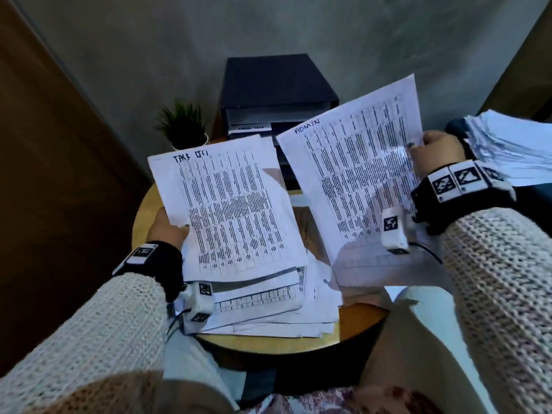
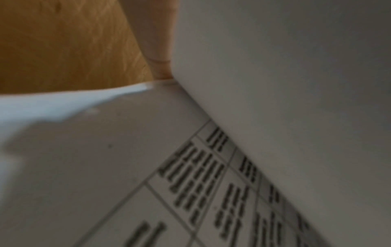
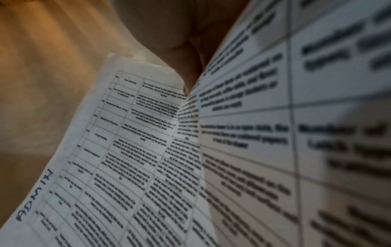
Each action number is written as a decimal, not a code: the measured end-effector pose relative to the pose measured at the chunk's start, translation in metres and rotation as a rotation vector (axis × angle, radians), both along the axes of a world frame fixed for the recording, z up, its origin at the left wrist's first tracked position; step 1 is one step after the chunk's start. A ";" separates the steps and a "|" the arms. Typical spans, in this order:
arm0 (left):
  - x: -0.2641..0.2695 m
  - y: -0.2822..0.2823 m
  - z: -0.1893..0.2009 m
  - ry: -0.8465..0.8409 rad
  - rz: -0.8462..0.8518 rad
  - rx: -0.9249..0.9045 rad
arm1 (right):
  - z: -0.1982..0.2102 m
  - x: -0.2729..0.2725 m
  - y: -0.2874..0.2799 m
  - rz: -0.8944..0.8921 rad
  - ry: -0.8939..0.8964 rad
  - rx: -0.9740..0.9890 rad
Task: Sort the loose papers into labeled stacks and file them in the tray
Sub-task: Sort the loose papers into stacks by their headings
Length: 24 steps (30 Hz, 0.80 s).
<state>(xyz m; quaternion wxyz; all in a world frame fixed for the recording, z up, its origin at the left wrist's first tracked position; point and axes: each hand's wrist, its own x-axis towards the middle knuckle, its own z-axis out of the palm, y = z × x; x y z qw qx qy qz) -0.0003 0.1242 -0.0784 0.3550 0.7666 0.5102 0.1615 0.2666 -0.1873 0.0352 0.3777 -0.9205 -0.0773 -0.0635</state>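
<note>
My left hand (image 1: 168, 227) pinches the left edge of a printed sheet (image 1: 230, 204) with a handwritten heading at its top, lifted over the loose paper pile (image 1: 268, 306) on the round wooden table (image 1: 268, 342). My right hand (image 1: 433, 147) pinches the right edge of a second sheet (image 1: 355, 174) marked ADMIN, raised and tilted. The right wrist view shows that ADMIN sheet (image 3: 127, 158) close up, my thumb (image 3: 186, 66) pressed on it. In the left wrist view the held sheet's underside (image 2: 296, 83) rises over the table-printed papers (image 2: 211, 183) below. A dark stacked file tray (image 1: 277, 94) stands at the table's far side.
A small potted plant (image 1: 185, 124) stands left of the tray. Another stack of white papers (image 1: 513, 144) lies at the far right, behind my right wrist. A brown door or panel (image 1: 44, 174) fills the left side, a grey wall behind.
</note>
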 end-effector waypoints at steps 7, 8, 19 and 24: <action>-0.009 -0.009 0.012 -0.063 0.052 0.049 | 0.007 -0.003 0.005 -0.098 0.027 0.085; -0.010 -0.009 0.010 -0.064 0.065 0.040 | 0.013 -0.002 0.006 -0.090 -0.011 0.086; -0.009 0.001 -0.002 -0.092 0.114 -0.040 | -0.009 0.016 -0.003 -0.223 0.008 0.141; -0.013 0.002 -0.007 -0.062 0.108 -0.029 | -0.061 -0.002 0.001 -0.077 0.358 0.136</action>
